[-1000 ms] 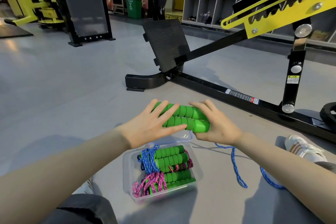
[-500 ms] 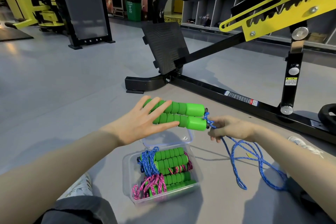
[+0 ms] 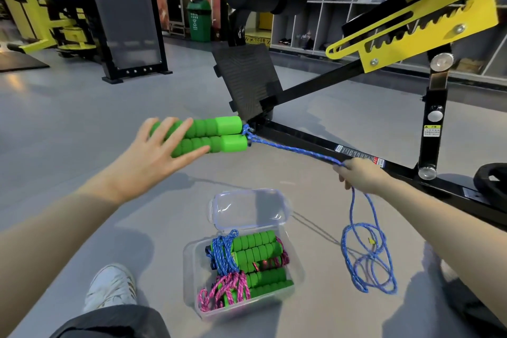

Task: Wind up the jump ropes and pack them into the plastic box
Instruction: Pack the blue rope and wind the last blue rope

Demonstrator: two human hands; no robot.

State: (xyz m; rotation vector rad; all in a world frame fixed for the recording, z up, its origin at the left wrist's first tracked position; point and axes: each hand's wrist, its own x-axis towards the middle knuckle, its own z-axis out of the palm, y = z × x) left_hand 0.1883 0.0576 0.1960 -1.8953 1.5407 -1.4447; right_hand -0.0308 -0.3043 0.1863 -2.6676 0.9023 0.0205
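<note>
Two green foam jump-rope handles (image 3: 216, 136) lie side by side in the air, and my left hand (image 3: 153, 159) holds them with its fingers laid straight across the top. A blue rope (image 3: 296, 149) runs taut from the handle ends to my right hand (image 3: 362, 175), which grips it. Below that hand the rope falls into loose loops (image 3: 367, 261) on the floor. The clear plastic box (image 3: 192, 263) sits on the floor between my arms. It holds wound ropes with green handles (image 3: 255, 252), blue and pink cords. Its clear lid (image 3: 247, 208) lies just behind it.
A black gym machine frame (image 3: 315, 140) crosses the floor right behind the handles, with a black footplate (image 3: 247, 79) and a yellow arm (image 3: 428, 27) above. A black weight plate (image 3: 491, 178) lies at the far right. My white shoe (image 3: 112, 288) is left of the box.
My right hand left the handle ends and slid right along the blue rope, pulling it taut. My left hand lifted the handles higher. The view tilted up slightly.
</note>
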